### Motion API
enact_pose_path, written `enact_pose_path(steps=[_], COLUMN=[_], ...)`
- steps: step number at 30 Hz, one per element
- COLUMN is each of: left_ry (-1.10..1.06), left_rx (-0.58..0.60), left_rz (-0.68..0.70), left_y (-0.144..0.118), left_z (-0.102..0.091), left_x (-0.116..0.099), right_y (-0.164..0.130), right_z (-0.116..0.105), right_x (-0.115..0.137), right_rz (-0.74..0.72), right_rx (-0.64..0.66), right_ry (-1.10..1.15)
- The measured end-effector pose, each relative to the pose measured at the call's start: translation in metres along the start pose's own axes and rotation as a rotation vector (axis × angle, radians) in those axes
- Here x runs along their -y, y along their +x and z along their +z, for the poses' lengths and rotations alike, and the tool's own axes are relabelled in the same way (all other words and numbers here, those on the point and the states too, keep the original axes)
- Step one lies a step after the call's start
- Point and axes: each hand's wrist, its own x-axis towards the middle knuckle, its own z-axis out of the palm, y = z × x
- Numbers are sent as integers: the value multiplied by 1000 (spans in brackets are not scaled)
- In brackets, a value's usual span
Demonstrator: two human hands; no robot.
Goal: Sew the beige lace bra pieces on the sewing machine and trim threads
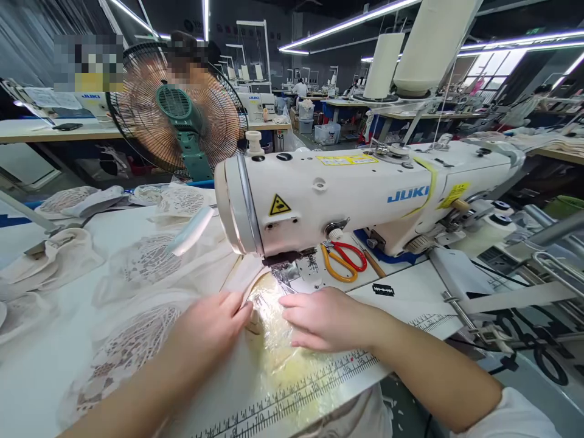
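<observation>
My left hand (212, 322) is closed, thumb against forefinger, on the edge of a cream fabric piece (241, 274) just in front of the sewing machine's needle area. My right hand (326, 316) lies on the other side of the needle area. Its fingers are stretched out and slightly apart, the tips over the shiny, yellowish taped surface (278, 359). A white JUKI sewing machine (296, 194) stands over both hands, its lamp lighting the spot between them. Beneath the head, the metal needle plate (305, 271) partly shows; the fabric under the foot is hard to make out.
Lace-patterned cream pieces (137, 334) spread over the table's left side. Red-and-orange-handled scissors (344, 261) and a black razor blade (383, 289) lie right of the needle. A printed ruler (301, 395) runs along the front edge. Behind stands a large fan (177, 109), with a person beyond it.
</observation>
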Motion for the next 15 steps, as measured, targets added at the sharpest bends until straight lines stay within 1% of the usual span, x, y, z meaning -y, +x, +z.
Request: enact_pose_path(steps=[2, 3, 4, 6, 8, 10, 11, 13, 15], left_ry=[-43, -64, -73, -51, -22, -35, -54, -111, -183], left_rx=[165, 230, 265, 260, 227, 232, 239, 240, 196], left_rz=[-124, -181, -233, -313, -351, -401, -441, -540, -599], left_y=[-26, -37, -48, -61, -66, -67, -68, -74, -86], left_z=[-9, -12, -13, -13, -9, -5, -2, 1, 5], left_x=[-15, -21, -25, -24, -14, 1, 9, 19, 19], right_y=[-1, -2, -4, -13, -28, -46, -56, -76, -93], right_z=[-2, -3, -3, 0, 12, 36, 52, 88, 121], right_x=[-1, -1, 1, 9, 26, 46, 55, 70, 78], right_rz=[-13, -27, -39, -61, -75, -95, -111, -204, 7], right_rx=[-78, -137, -204, -334, -399, -352, -302, -206, -147], right_ry=[65, 116, 177, 330, 501, 643, 679, 706, 626])
